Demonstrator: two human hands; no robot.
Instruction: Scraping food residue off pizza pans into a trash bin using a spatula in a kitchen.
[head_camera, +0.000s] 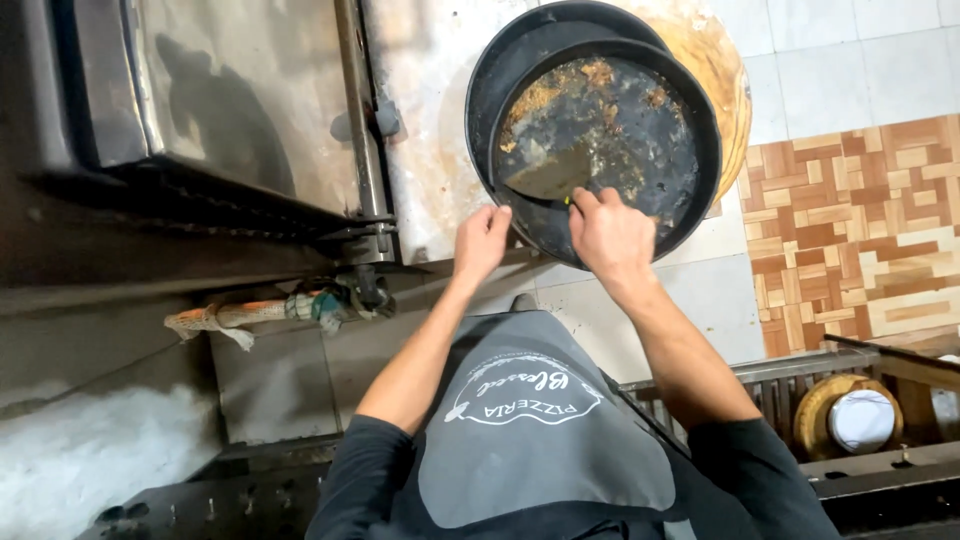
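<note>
- Left hand (482, 240): fingers curled over the near rim of the top pan (605, 150), gripping its edge at the lower left.
- Right hand (612, 235): clenched around the handle of a scraper (548, 178) (handle hidden inside the fist, a speck of yellow shows at the knuckles).
- Scraper blade: flat, wide, metal, lying on the pan's floor at the near-left side, pointing away from the person.
- Top pan: round, black, shallow, tilted toward the person; its floor carries brown baked-on crumbs, thickest along the far-left arc and far edge.
- It sits nested in a second black pan (500, 70), whose rim shows as a crescent on the left and far side.
- Both pans rest on a round wooden board (722, 70), visible past their right edge.
- Beneath lies a stained metal counter (425, 120), just beside an oven door (250, 100) on the left.
- Person wears a grey apron (530, 440) over dark sleeves.
- Floor at right: white tiles, then a wood-block patterned patch (860, 220).
</note>
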